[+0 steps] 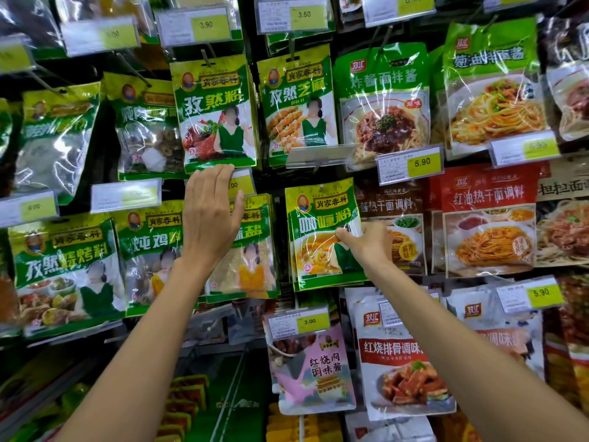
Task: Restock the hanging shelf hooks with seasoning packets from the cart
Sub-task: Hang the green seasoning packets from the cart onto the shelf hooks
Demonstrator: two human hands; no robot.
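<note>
My right hand (366, 244) pinches the right side of a green and yellow curry powder packet (322, 234) that hangs with a few like it on a hook in the middle row. My left hand (212, 215) is raised with its fingers straight. Its fingertips touch the bottom edge of the cumin powder packet (218, 113) in the row above. That hand covers part of a price tag (240, 185) and of the green packets (251, 250) hanging below it. The cart is out of view.
Hanging seasoning packets fill the wall: green ones (63, 269) on the left, noodle sauce packs (487, 221) on the right, white and pink packs (312, 368) lower down. An upturned clear tag holder (318, 156) juts out above the curry packets. Stacked goods (185, 406) lie on a low shelf.
</note>
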